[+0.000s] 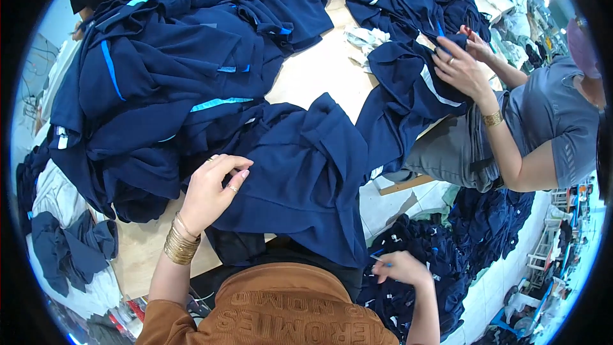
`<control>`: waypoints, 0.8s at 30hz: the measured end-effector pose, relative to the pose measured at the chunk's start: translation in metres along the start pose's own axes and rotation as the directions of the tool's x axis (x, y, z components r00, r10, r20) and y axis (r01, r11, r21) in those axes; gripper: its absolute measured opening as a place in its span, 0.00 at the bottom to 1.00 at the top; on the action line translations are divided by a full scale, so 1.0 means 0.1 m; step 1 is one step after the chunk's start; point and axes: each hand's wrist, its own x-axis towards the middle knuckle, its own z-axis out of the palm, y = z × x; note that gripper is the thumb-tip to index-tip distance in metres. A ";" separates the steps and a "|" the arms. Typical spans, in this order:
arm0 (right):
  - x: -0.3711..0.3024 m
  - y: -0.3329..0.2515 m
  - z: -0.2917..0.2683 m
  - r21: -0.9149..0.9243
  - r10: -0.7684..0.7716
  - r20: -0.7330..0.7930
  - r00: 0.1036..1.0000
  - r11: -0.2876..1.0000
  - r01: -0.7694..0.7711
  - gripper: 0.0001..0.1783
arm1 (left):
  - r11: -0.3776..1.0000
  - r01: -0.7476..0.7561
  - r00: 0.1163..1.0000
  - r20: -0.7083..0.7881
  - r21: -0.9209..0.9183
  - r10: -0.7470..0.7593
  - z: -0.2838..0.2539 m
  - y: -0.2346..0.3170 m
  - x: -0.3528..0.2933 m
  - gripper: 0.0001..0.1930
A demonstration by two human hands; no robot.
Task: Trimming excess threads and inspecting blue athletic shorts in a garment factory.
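A navy garment (300, 179) hangs over the near table edge against my body, its cloth bunched in loose folds. My left hand (214, 193), with rings and stacked gold bangles, is at the garment's left side; its thumb and fingers are closed in a loose pinch at the cloth. Out to the right, below table height, my right hand (403, 268) is closed around a small thin tool (385, 263) with a blue part. Its exact kind is too small and blurred to tell. That hand is apart from the garment.
Navy garments with light blue trim (166, 57) are heaped across the table's left. On the right, a co-worker (543, 115) handles another navy garment (408, 89). A dark clothes pile (421, 249) lies on the tiled floor, and white cloth (366, 41) rests on the wooden tabletop (319, 73).
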 end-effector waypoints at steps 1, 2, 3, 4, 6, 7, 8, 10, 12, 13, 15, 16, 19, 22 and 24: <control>-0.03 -0.05 -0.10 -0.008 0.016 -0.147 0.989 1.000 -0.017 0.06 | 0.992 0.083 0.996 0.018 -0.096 -0.082 -0.02 0.05 -0.03 0.07; -0.03 -0.12 -0.21 -0.014 0.028 -0.290 0.956 0.999 -0.034 0.07 | 0.992 0.084 0.996 0.013 -0.090 -0.083 -0.01 0.07 -0.03 0.07; -0.01 -0.28 -0.31 0.018 -0.035 -0.486 0.873 0.999 0.050 0.09 | 0.999 -0.023 0.999 -0.042 -0.028 0.022 0.01 0.09 0.00 0.07; 0.08 -0.46 -0.39 0.031 -0.085 -0.658 0.748 0.990 0.141 0.12 | 0.991 -0.124 0.988 -0.091 0.043 0.128 0.05 0.09 0.04 0.07; 0.37 -0.88 -0.46 -0.077 -0.283 -0.844 0.455 0.904 0.420 0.15 | 0.983 -0.184 0.979 -0.096 -0.022 0.181 0.17 0.06 0.24 0.08; 0.51 -1.16 -0.44 -0.189 -0.392 -0.844 0.367 0.857 0.479 0.16 | 0.982 -0.186 0.976 -0.120 -0.021 0.182 0.23 0.07 0.31 0.09; 0.59 -1.45 -0.41 -0.304 -0.487 -0.832 0.264 0.800 0.518 0.18 | 0.980 -0.197 0.971 -0.144 -0.027 0.191 0.29 0.11 0.40 0.10; 0.94 -1.74 -0.31 -0.388 -0.515 -0.831 0.208 0.806 0.447 0.14 | 0.978 -0.203 0.962 -0.180 0.042 0.207 0.42 0.17 0.56 0.13; 1.25 -1.68 -0.37 -0.419 -0.535 -0.805 0.256 0.818 0.394 0.09 | 0.966 -0.217 0.958 -0.157 0.143 0.238 0.51 0.07 0.60 0.15; 1.29 -1.66 -0.38 -0.360 -0.492 -0.862 0.121 0.763 0.537 0.05 | 0.941 -0.218 0.971 -0.043 0.260 0.237 0.53 -0.06 0.59 0.15; 1.06 -1.66 -0.44 -0.184 -0.315 -0.941 0.122 0.780 0.598 0.07 | 0.950 -0.174 0.984 0.071 0.258 0.161 0.43 -0.21 0.54 0.17; 0.96 -1.51 -0.50 -0.081 -0.208 -0.971 0.114 0.745 0.662 0.08 | 0.976 -0.184 0.982 -0.012 0.119 0.187 0.37 -0.21 0.51 0.14; 0.72 -1.04 -0.59 0.349 0.156 -0.937 0.313 0.352 0.869 0.07 | 0.819 0.057 0.998 0.013 -0.571 -0.060 0.04 -0.17 0.25 0.10; 0.71 -0.67 -0.49 0.502 0.182 -0.860 0.476 0.463 0.730 0.07 | 0.802 0.142 0.986 0.015 -0.581 -0.164 -0.08 -0.22 0.05 0.08; 0.82 -0.49 -0.32 0.543 0.193 -0.816 0.545 0.578 0.609 0.08 | 0.972 0.138 0.987 -0.061 -0.189 -0.152 0.04 -0.31 -0.01 0.08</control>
